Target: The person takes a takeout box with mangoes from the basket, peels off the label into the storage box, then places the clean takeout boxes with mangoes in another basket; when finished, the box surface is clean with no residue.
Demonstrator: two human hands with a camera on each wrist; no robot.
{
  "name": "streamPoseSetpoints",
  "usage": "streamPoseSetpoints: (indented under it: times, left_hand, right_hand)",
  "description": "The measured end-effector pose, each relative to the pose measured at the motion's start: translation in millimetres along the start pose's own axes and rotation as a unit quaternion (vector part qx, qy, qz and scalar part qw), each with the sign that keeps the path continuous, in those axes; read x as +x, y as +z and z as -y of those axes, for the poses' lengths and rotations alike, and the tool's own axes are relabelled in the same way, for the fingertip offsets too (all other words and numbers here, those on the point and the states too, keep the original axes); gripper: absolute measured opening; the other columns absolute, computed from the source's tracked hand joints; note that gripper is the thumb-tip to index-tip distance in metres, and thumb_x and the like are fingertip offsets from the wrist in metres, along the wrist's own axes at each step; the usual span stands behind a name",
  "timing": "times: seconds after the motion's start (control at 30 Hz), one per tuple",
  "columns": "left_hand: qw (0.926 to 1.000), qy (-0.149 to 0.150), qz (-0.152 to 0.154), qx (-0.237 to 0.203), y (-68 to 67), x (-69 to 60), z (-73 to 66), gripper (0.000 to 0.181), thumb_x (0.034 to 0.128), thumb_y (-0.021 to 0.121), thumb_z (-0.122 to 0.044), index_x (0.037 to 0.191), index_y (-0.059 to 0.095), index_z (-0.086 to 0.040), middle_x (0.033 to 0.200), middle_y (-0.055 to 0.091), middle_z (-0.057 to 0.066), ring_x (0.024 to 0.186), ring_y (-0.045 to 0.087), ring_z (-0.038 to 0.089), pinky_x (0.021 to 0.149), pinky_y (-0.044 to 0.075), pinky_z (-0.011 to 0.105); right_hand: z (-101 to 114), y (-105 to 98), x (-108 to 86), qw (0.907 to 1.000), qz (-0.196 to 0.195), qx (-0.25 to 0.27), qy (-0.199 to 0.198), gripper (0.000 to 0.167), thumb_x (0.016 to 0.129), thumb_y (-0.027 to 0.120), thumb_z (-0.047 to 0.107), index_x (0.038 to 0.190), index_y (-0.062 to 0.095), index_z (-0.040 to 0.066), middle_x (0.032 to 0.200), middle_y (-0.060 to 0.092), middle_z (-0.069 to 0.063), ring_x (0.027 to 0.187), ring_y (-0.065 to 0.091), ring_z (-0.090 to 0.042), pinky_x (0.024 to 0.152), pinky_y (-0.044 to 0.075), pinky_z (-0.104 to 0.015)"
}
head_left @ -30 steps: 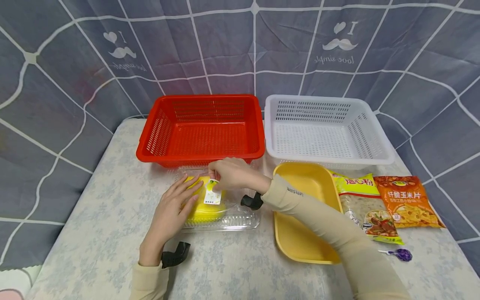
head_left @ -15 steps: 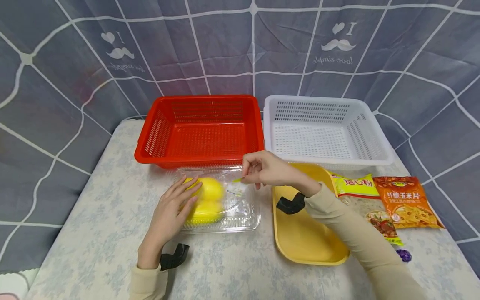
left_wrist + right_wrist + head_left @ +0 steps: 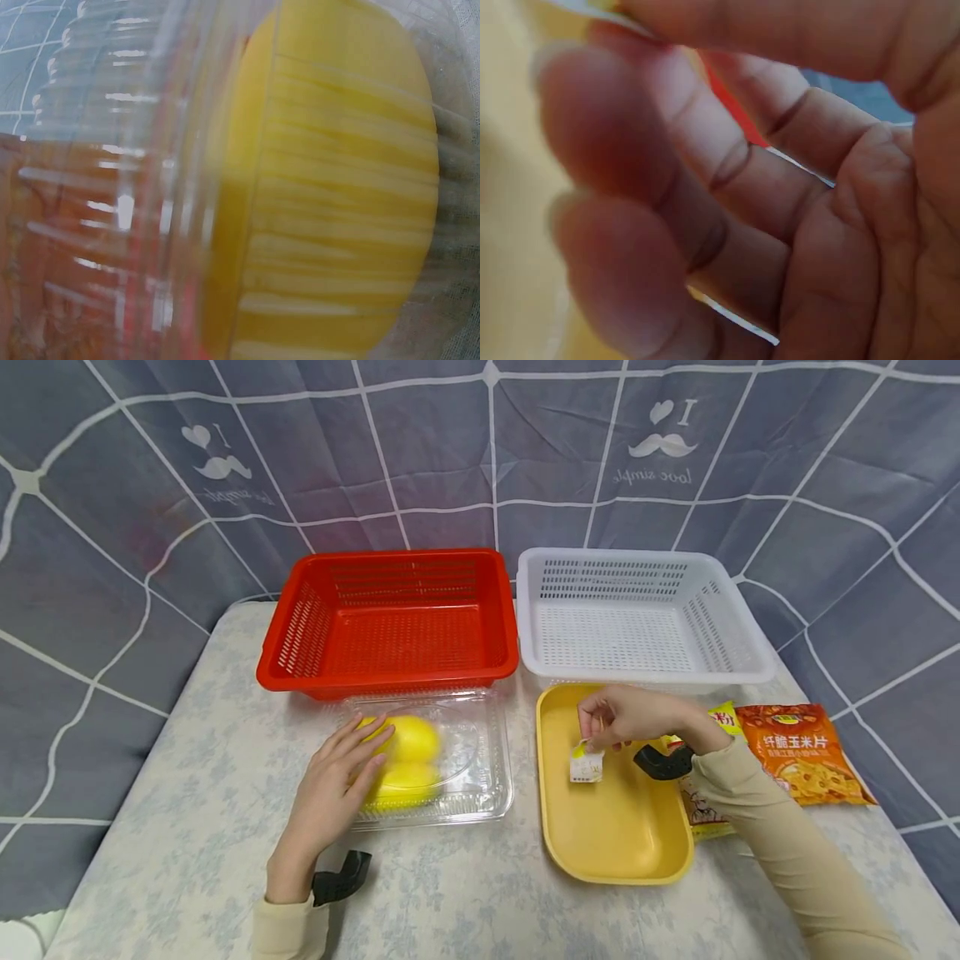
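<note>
My left hand rests with spread fingers on the lid of a clear plastic clamshell box. Inside lie smooth, rounded yellow objects, partly under the fingers; their kind is unclear. In the left wrist view, one yellow object shows through the ribbed plastic wall. My right hand pinches a small white label with a yellow-green top between thumb and fingers. The label hangs over the yellow tray. In the right wrist view only a white edge of it appears at the top.
A red basket and a white basket stand side by side at the back. Right of the tray lie a bag of noodles, partly behind the right arm, and an orange snack bag.
My right hand has peeled the label off the box and carried it right, over the yellow tray. My left hand has stayed on the box.
</note>
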State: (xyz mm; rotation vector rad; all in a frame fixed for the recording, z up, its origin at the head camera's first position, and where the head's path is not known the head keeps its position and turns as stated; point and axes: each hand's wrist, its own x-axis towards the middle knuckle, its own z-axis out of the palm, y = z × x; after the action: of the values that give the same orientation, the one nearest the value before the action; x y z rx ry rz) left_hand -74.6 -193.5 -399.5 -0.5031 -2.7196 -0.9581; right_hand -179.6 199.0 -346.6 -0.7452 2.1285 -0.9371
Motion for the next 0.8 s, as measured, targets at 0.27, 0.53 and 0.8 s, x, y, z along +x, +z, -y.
streamPoseSetpoints:
  times: [0.27,0.53,0.8]
  left_hand:
    - [1.0,0.004,-0.003,-0.001,0.1,-0.3,0.4,0.039,0.0959,0.057,-0.016,0.134,0.056,-0.007,0.142,0.046,0.006,0.136,0.028,0.031,0.104,0.02,0.06]
    - [1.0,0.0,-0.001,-0.004,0.5,-0.5,0.8,0.039,0.0961,0.057,-0.016,0.134,0.056,-0.008,0.142,0.046,0.005,0.137,0.027,0.03,0.104,0.02,0.06]
    - [1.0,-0.001,-0.003,-0.003,0.6,-1.3,0.3,0.039,0.0959,0.057,-0.016,0.134,0.056,-0.007,0.142,0.046,0.005,0.137,0.027,0.03,0.105,0.02,0.059]
  right_hand:
    - [-22.6,21.6,10.2,0.995,-0.019,-0.095,0.023,0.019,0.074,0.075,0.0,0.073,0.059,0.01,0.062,0.051,0.004,0.05,0.05,-0.009,0.049,0.042,-0.023]
    - [-22.4,37.1,15.1,0.9608,-0.101,-0.248,0.074,0.022,0.069,0.08,0.011,0.072,0.059,0.017,0.066,0.053,0.007,0.06,0.048,-0.012,0.054,0.038,-0.028]
    - [-18.2,42.7,11.7,0.9452,-0.13,-0.289,0.08,0.022,0.071,0.08,0.016,0.074,0.058,0.017,0.064,0.05,0.006,0.059,0.047,-0.015,0.052,0.036,-0.03]
